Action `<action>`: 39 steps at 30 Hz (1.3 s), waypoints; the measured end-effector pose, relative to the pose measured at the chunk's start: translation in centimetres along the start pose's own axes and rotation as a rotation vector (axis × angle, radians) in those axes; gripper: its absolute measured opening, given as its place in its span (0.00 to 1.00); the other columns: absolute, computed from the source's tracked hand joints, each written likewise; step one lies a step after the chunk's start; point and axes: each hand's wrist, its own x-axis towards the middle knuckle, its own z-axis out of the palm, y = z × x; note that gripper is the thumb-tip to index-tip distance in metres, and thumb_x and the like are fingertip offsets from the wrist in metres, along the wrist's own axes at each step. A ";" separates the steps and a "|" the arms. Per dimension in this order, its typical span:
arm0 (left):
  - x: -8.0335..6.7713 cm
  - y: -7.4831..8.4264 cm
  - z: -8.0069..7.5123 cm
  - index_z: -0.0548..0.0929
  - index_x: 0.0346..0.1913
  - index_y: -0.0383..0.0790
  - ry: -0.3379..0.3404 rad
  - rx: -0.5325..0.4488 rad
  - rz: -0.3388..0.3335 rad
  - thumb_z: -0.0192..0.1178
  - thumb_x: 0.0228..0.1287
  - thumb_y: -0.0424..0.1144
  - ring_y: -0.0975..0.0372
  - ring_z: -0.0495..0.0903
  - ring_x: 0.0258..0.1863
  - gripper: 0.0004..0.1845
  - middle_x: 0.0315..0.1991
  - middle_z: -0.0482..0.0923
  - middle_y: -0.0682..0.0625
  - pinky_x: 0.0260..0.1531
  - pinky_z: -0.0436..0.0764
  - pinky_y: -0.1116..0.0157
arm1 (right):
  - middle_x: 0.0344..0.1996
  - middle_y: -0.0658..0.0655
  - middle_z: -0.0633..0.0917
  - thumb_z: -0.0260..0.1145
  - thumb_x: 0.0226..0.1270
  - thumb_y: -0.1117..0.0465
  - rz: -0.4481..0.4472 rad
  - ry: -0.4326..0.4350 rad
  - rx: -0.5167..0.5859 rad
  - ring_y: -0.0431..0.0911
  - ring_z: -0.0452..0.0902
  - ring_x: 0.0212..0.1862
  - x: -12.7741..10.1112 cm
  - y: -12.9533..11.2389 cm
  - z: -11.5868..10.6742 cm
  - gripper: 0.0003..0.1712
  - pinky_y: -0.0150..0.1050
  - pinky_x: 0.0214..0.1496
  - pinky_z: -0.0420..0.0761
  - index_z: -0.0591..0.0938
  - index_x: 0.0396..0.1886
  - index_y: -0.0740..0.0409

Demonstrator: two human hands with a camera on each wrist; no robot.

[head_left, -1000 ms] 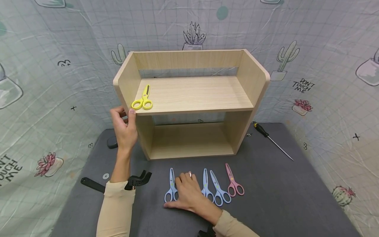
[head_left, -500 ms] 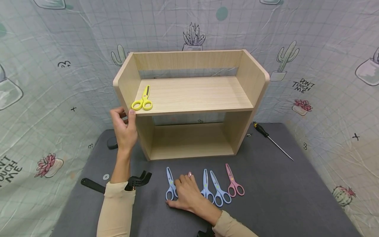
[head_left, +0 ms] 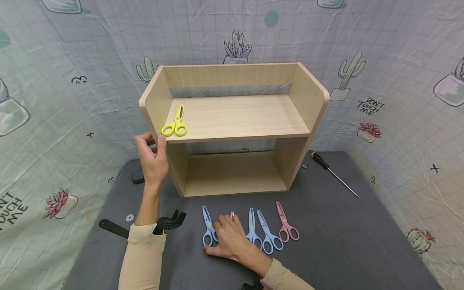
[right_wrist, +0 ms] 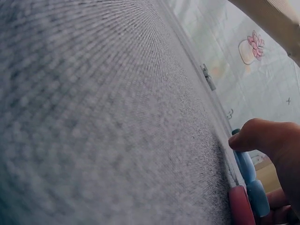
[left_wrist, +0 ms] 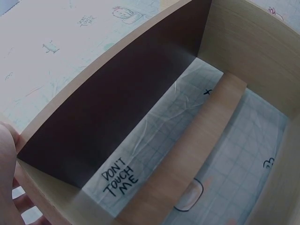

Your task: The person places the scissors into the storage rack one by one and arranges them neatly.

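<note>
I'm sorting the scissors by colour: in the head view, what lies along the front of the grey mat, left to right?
Pale blue scissors → right hand covering a pink-tipped pair → second pale blue scissors → third pale blue scissors → pink scissors.

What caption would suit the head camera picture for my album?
Left hand grips a wooden shelf; right hand rests on scissors.
</note>
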 end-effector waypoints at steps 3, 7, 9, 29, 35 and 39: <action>-0.1 0.1 -0.1 0.68 0.54 0.27 -0.004 -0.001 0.005 0.54 0.71 0.39 0.66 0.70 0.42 0.18 0.47 0.68 0.63 0.38 0.69 0.67 | 0.32 0.48 0.79 0.71 0.44 0.27 0.002 -0.016 0.019 0.44 0.74 0.37 0.0 0.0 -0.1 0.33 0.42 0.44 0.73 0.83 0.33 0.50; -0.1 0.2 -0.1 0.69 0.53 0.30 -0.004 -0.001 0.004 0.55 0.71 0.39 0.66 0.70 0.42 0.17 0.47 0.68 0.63 0.38 0.69 0.68 | 0.33 0.48 0.78 0.71 0.45 0.29 0.002 -0.020 0.054 0.43 0.74 0.37 0.1 0.1 -0.2 0.33 0.40 0.44 0.76 0.84 0.35 0.52; -0.1 0.2 -0.1 0.69 0.53 0.32 -0.005 -0.001 0.005 0.55 0.71 0.39 0.66 0.70 0.43 0.16 0.48 0.68 0.62 0.39 0.69 0.68 | 0.33 0.48 0.78 0.72 0.45 0.30 0.001 -0.013 0.072 0.43 0.74 0.37 0.1 0.2 -0.2 0.33 0.40 0.44 0.77 0.84 0.35 0.53; -0.1 0.3 -0.1 0.68 0.54 0.27 -0.004 0.010 0.001 0.55 0.71 0.40 0.67 0.70 0.42 0.19 0.46 0.67 0.64 0.39 0.69 0.68 | 0.35 0.49 0.75 0.74 0.44 0.36 0.020 0.075 0.189 0.40 0.72 0.36 0.6 0.8 -1.7 0.34 0.36 0.50 0.81 0.84 0.42 0.57; -0.2 0.3 -0.1 0.69 0.53 0.32 -0.005 0.002 0.000 0.55 0.71 0.39 0.67 0.70 0.43 0.15 0.47 0.67 0.63 0.39 0.69 0.68 | 0.35 0.49 0.75 0.75 0.44 0.36 0.006 0.131 0.204 0.39 0.72 0.37 0.7 1.0 -2.5 0.34 0.32 0.41 0.79 0.84 0.42 0.58; -0.1 0.3 -0.1 0.70 0.52 0.35 -0.006 -0.005 0.000 0.55 0.71 0.40 0.67 0.69 0.44 0.14 0.47 0.67 0.63 0.40 0.69 0.67 | 0.36 0.49 0.76 0.75 0.44 0.37 0.003 0.156 0.205 0.39 0.72 0.37 1.0 1.1 -3.4 0.35 0.32 0.41 0.79 0.85 0.43 0.58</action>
